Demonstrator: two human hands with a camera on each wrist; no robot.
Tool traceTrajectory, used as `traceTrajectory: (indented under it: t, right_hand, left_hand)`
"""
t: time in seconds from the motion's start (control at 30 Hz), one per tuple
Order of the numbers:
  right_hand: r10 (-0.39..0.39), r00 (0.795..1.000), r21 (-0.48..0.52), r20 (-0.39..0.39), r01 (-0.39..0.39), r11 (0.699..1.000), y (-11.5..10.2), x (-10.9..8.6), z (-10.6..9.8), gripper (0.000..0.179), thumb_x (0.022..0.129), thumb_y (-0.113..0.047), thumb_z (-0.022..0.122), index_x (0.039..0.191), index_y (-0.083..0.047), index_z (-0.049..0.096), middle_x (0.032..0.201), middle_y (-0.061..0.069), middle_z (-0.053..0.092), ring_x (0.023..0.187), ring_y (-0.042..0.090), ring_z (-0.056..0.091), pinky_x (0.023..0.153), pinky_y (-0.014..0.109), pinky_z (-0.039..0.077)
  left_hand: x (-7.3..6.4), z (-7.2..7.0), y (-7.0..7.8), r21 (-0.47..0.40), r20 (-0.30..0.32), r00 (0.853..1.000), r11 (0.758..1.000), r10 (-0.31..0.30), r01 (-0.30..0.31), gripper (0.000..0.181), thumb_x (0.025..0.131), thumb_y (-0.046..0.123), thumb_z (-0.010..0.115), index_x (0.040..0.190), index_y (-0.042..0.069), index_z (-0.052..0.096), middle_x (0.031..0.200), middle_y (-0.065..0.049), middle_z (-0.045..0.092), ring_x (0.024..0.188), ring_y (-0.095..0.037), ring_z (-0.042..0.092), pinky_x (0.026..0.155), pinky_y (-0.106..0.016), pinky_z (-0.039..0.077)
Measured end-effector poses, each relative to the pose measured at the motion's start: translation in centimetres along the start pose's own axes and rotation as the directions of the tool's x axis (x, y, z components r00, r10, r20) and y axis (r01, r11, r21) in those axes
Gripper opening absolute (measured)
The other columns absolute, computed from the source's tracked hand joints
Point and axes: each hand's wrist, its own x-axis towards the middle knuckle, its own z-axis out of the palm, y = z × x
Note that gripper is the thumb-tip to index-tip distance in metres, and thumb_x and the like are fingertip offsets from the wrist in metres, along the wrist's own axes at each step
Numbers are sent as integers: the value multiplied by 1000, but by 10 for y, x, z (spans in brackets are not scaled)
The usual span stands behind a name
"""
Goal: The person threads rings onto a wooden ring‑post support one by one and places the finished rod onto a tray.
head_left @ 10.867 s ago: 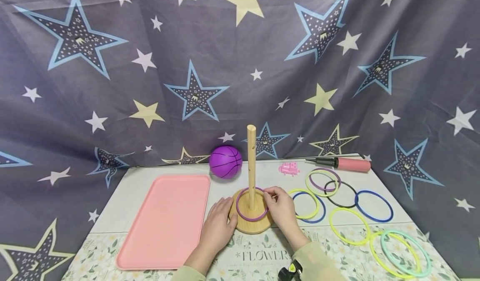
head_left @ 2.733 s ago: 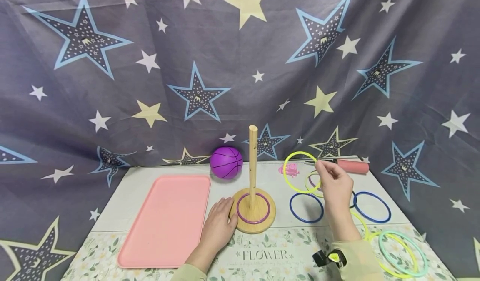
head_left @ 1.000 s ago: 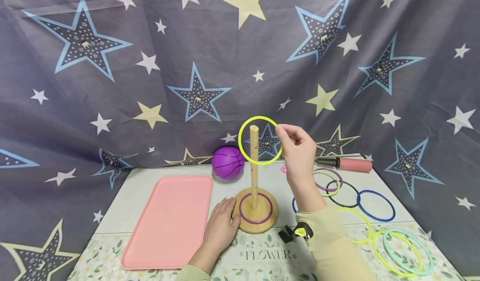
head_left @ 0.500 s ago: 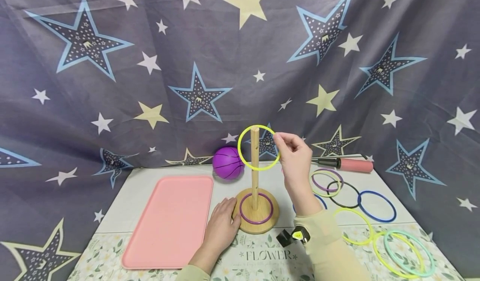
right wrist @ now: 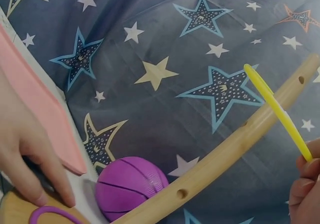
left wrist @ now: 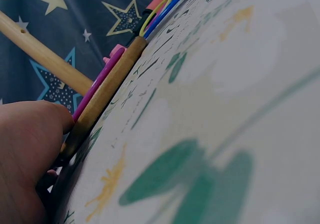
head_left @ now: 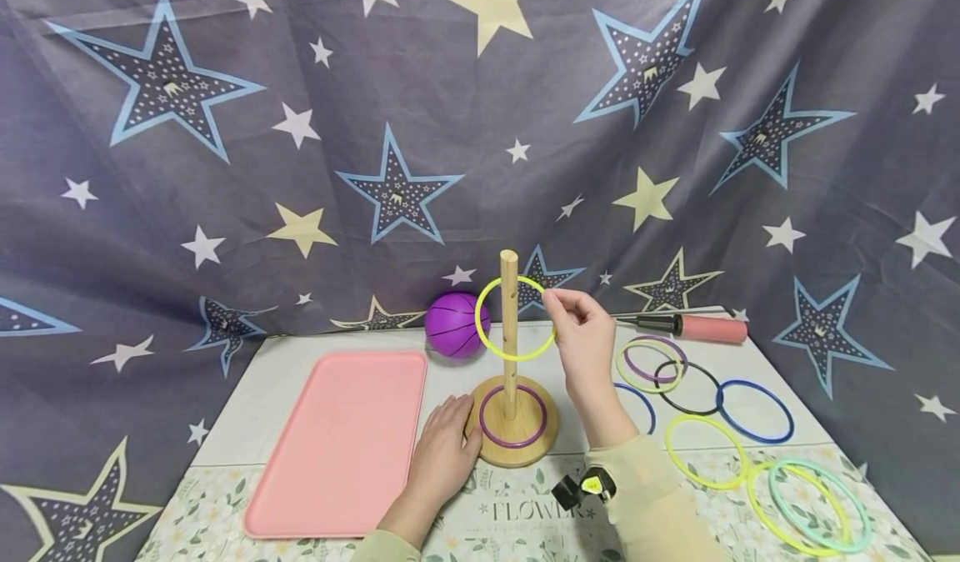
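Note:
A pale wooden post (head_left: 509, 295) stands upright on a round wooden base (head_left: 551, 429). My right hand (head_left: 585, 337) pinches the right side of a yellow ring (head_left: 516, 357) between thumb and fingers. The ring encircles the post's upper half: its far edge passes behind the wood, its near edge in front. In the right wrist view the yellow ring (right wrist: 277, 111) crosses the post at a slant. A purple ring (head_left: 513, 444) lies round the post's foot. My left hand (head_left: 442, 449) rests with fingers extended at the base's left edge; its thumb (left wrist: 37, 129) touches the base.
Left lies a pink tray (head_left: 337, 445); behind the post sits a purple ball (head_left: 453, 326). Several rings, among them a black ring (head_left: 678, 410), a blue ring (head_left: 787, 416) and a mint ring (head_left: 866, 520), lie right, near a pink-handled pump (head_left: 712, 328). A star-patterned curtain (head_left: 300, 87) hangs behind.
My right hand let go of the purple ring, took a yellow ring from the right, carried it left to the post and lowered it round the top. My left hand stays put.

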Motion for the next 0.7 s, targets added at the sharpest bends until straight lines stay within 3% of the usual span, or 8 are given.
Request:
traceTrajectory:
  t: [0.7]
  right_hand:
    - [88, 996, -108, -1, -87, 990, 41, -13, -18, 18, 99, -17, 86, 106, -1, 84, 80, -4, 64, 63, 7, 45, 52, 17, 36]
  left_hand:
    - [1, 0, 1, 1, 16, 1000, 1000, -13, 13, 55, 105, 17, 69, 153, -6, 59, 157, -23, 59, 154, -43, 47, 132, -58, 30]
